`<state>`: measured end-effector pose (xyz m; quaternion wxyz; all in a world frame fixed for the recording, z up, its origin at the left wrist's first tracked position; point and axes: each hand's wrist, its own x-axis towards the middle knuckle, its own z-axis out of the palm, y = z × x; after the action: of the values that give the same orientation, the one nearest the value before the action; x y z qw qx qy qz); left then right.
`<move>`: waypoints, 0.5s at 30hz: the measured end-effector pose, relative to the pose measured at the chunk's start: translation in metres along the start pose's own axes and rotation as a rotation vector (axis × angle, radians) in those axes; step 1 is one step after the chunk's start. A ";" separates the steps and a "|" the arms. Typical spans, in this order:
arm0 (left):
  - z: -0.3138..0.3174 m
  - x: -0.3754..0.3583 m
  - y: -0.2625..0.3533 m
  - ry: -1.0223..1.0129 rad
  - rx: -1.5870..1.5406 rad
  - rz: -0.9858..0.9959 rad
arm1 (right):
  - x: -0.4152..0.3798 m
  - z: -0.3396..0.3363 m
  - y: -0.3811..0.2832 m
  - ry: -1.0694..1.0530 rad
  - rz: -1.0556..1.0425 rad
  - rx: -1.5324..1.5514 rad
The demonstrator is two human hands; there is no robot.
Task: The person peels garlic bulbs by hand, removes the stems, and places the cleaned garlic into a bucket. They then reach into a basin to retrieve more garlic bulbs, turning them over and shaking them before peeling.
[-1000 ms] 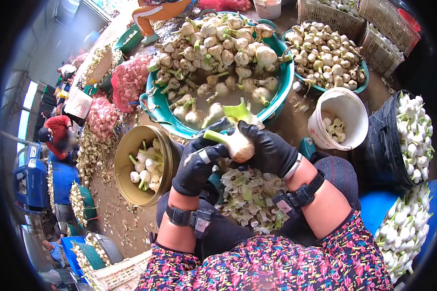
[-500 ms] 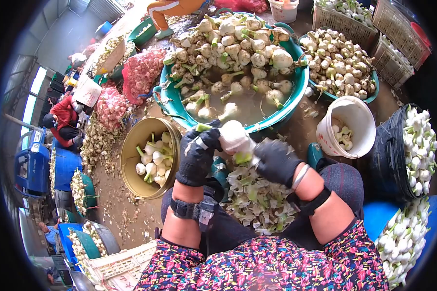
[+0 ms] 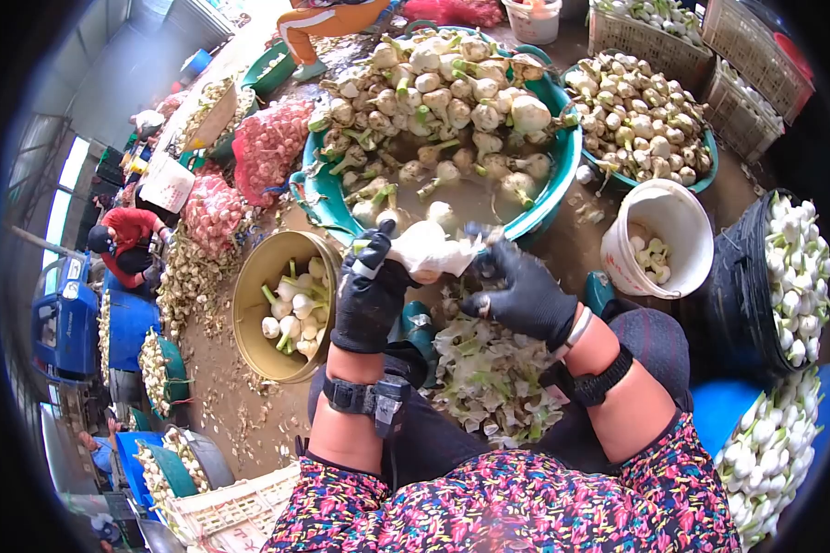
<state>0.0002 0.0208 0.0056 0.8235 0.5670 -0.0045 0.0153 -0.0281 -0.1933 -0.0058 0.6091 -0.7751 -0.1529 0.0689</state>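
Over the near rim of the green tub, my left hand [image 3: 372, 293], in a black glove, is closed around a white garlic bulb [image 3: 424, 245]. From the bulb's right side a flap of pale papery skin [image 3: 458, 255] stretches out. My right hand [image 3: 526, 297], also gloved in black, has its fingertips on the end of that skin, while its thumb stands away below. Between my knees lies a heap of peeled skins and green leaf scraps [image 3: 493, 378]. The green tub [image 3: 551, 210] holds murky water and many muddy garlic bulbs [image 3: 433, 88].
To the left stands a tan bucket [image 3: 249, 313] with white bulbs. A white bucket [image 3: 622, 253] with a few pieces is at right, beside a black bin [image 3: 733, 286] of cleaned garlic. Another basin [image 3: 710, 170] of bulbs and crates [image 3: 752, 120] stand behind. A person in red [image 3: 129, 241] works far left.
The bulb has turned in my left hand, and its green stem no longer shows. My right hand has shifted slightly up, its fingers spreading more, with the skin now drawn out sideways.
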 end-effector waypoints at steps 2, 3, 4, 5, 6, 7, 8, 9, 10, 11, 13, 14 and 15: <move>0.011 -0.006 -0.002 -0.131 0.734 0.224 | 0.000 -0.001 -0.023 0.103 -0.073 0.567; 0.017 -0.008 0.002 -0.138 0.729 0.221 | 0.001 -0.001 -0.020 0.110 -0.069 0.564; 0.022 -0.009 0.006 -0.248 0.846 0.376 | 0.003 0.000 -0.012 0.151 -0.127 0.493; 0.025 -0.010 0.006 -0.358 0.960 0.534 | 0.005 0.002 -0.007 0.189 -0.184 0.421; 0.026 -0.012 -0.001 -0.220 0.338 0.040 | 0.005 0.003 -0.003 0.208 -0.128 0.508; 0.023 -0.012 0.001 -0.222 0.337 0.036 | 0.004 0.003 -0.003 0.210 -0.126 0.508; 0.017 -0.010 0.006 -0.286 0.190 -0.094 | 0.004 0.003 -0.005 0.216 -0.085 0.595; 0.014 -0.010 0.009 -0.347 0.039 -0.221 | 0.003 0.002 -0.006 0.220 -0.045 0.680; 0.018 -0.009 0.013 -0.391 0.703 0.113 | 0.002 0.001 -0.007 0.235 -0.002 0.748; 0.016 -0.006 0.008 -0.385 0.705 0.114 | 0.001 0.000 -0.009 0.230 -0.002 0.749; 0.006 0.002 -0.002 -0.365 1.085 0.811 | -0.001 -0.004 -0.018 0.206 0.069 0.769; 0.011 0.001 0.001 -0.307 1.040 0.739 | -0.004 -0.008 -0.028 0.284 0.093 0.825; 0.008 0.001 0.002 -0.300 1.046 0.744 | -0.007 -0.018 -0.024 0.256 0.027 0.813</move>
<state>0.0016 0.0142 0.0099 0.3698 0.8489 -0.3069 0.2200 -0.0326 -0.2069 0.0210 0.8783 -0.4761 -0.0261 0.0349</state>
